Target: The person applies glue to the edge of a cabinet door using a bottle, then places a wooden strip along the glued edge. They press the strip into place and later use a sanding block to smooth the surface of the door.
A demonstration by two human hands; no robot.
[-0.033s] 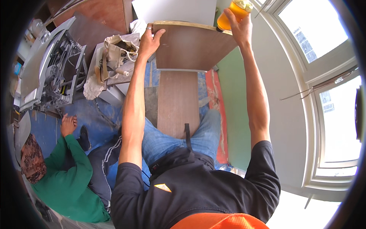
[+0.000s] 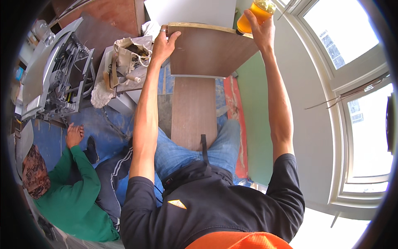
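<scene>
A brown wood-grain board stands upright in front of me, its pale raw edge facing up. My left hand is closed on its upper left corner, thumb against the brown face. Above the board's right end, my right hand is wrapped round an orange squeeze bottle. The bottle is tipped over, its dark tip down at the board's top edge; whether tip and edge touch I cannot tell. Another brown board lies flat between my legs, reaching to the foot of the upright one.
On the left a co-worker in a green top sits on the blue-covered floor. A cabinet bears a canvas bag, beside a grey metal machine. A green panel and windows line the right.
</scene>
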